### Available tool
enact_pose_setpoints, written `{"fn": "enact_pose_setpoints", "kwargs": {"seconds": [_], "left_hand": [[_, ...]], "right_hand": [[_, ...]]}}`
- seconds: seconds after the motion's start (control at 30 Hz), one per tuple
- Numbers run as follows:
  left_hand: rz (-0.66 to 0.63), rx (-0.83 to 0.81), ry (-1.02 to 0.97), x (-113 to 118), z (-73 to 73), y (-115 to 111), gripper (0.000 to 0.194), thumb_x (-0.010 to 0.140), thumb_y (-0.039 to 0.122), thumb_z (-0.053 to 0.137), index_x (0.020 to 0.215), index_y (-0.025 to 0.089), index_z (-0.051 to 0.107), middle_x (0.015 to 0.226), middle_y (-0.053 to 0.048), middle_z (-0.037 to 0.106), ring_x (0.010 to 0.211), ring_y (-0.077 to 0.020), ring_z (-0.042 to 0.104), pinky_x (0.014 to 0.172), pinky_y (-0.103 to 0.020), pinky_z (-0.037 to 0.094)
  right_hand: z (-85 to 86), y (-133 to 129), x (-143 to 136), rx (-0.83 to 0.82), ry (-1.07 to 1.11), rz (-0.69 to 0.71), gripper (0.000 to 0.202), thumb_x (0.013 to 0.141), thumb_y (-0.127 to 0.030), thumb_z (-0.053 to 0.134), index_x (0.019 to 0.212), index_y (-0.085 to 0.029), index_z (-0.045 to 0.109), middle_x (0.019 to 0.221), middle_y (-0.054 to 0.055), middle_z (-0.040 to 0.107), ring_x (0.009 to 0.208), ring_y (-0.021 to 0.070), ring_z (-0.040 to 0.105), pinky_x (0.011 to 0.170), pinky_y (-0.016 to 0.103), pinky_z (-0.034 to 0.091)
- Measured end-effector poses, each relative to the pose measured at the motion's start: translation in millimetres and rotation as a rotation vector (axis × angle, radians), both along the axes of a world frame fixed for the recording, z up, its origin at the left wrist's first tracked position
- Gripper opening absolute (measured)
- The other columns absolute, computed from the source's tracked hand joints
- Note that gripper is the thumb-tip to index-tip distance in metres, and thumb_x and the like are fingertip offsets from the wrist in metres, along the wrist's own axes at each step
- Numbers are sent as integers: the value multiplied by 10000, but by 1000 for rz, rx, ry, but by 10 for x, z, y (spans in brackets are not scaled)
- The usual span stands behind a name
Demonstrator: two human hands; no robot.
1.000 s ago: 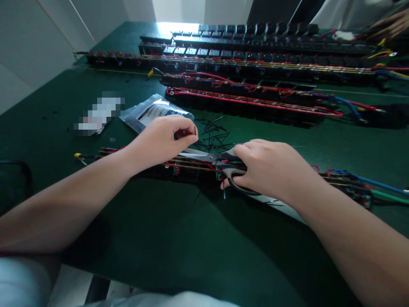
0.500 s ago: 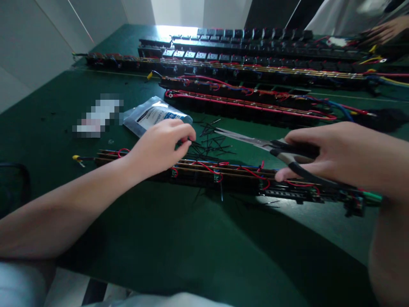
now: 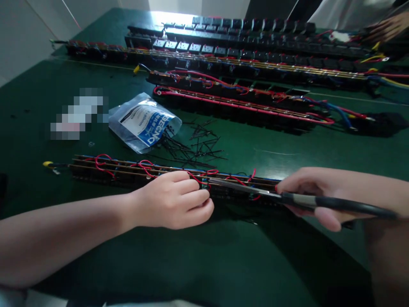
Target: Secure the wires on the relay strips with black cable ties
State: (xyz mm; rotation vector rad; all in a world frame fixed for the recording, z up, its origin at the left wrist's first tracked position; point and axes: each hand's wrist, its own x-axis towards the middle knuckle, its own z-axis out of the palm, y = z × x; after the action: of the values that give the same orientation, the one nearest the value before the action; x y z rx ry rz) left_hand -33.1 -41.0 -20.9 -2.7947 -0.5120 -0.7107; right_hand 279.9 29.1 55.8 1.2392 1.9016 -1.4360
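Observation:
Lengthwise across the table lies a long black strip [image 3: 92, 169] with brass rods, small green boards and red wire loops. My left hand [image 3: 174, 200] is closed in a pinch at the strip's front side; what its fingers hold is hidden. In my right hand [image 3: 315, 189] is a pair of scissors [image 3: 300, 199] with black and grey handles. Their blades lie over the strip, nearly closed, with the tips just right of my left fingers. Behind the strip, thin black cable ties [image 3: 204, 145] are scattered by the mouth of an opened clear plastic bag [image 3: 129, 121].
More long black assemblies [image 3: 223, 91] with red and blue wires lie farther back on the green table [image 3: 153, 260]. A blurred-out pale item [image 3: 78, 115] lies left of the bag. Another person's hand [image 3: 388, 29] is at the far right corner.
My left hand has moved from the loose ties toward me, onto the strip's front side. The scissors have come down over the strip, their blades closer together. The view has shifted slightly.

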Motion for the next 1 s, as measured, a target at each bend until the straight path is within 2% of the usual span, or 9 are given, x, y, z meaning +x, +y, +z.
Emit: {"fn": "enact_pose_setpoints", "kwargs": {"seconds": [0.1,0.27,0.43,0.57,0.67,0.77,0.87,0.93,1.0], "left_hand": [[-3,-27,12,-15,3,20,52,906,162,681,941,199,690,870,0,758,700,-131,656,610,-306,482],[34,-108,-88,-29,-6,33,118,893,139,671,863,252,684,878,25,773,700,-119,672,618,-294,507],[31,-231,-132,-78,11,21,145,912,127,633,934,260,686,982,-4,796,762,-148,711,664,-315,528],[39,-332,-204,-115,-2,8,170,917,143,627,995,282,687,1014,-1,796,769,-161,720,677,-328,533],[38,-278,-211,-129,-21,11,176,911,163,630,977,309,702,1030,23,797,779,-157,720,683,-320,555],[35,-261,-194,-140,-34,19,175,905,173,636,977,315,711,1026,22,801,765,-157,722,671,-312,570],[64,-281,-173,-148,-43,19,209,918,199,611,1004,361,712,1039,35,802,740,-158,726,653,-314,586],[52,-250,-171,-143,-41,20,198,914,198,612,984,351,717,1033,27,806,722,-163,728,639,-317,592],[41,-202,-170,-126,-24,27,178,913,194,615,942,336,719,1002,26,810,706,-159,729,631,-310,599]], "right_hand": [[-26,35,10,-122,-67,-14,877,382,-1053,545,683,-231,592,572,-24,461,536,159,374,515,322,267],[-117,72,6,-157,-106,19,790,437,-983,633,646,-227,535,604,-22,463,561,165,417,527,324,269],[-203,84,89,-233,-171,20,603,524,-757,802,632,-235,519,590,-24,477,538,153,416,501,315,252],[-238,59,162,-213,-177,-5,439,597,-609,820,640,-248,575,572,-8,526,522,155,435,493,323,269],[-266,61,198,-193,-178,-5,436,596,-641,806,657,-260,603,591,3,551,513,157,449,486,328,277],[-291,84,223,-193,-181,33,499,543,-718,810,683,-272,633,639,21,587,537,177,481,501,338,303],[-284,79,216,-230,-180,20,539,542,-768,795,639,-268,616,594,20,554,528,178,465,496,344,286],[-262,54,189,-234,-167,-9,554,576,-788,766,604,-264,591,557,12,518,518,171,445,486,339,288],[-240,24,150,-115,-145,-42,579,541,-796,775,555,-262,551,523,2,490,494,164,432,468,333,309]]}}
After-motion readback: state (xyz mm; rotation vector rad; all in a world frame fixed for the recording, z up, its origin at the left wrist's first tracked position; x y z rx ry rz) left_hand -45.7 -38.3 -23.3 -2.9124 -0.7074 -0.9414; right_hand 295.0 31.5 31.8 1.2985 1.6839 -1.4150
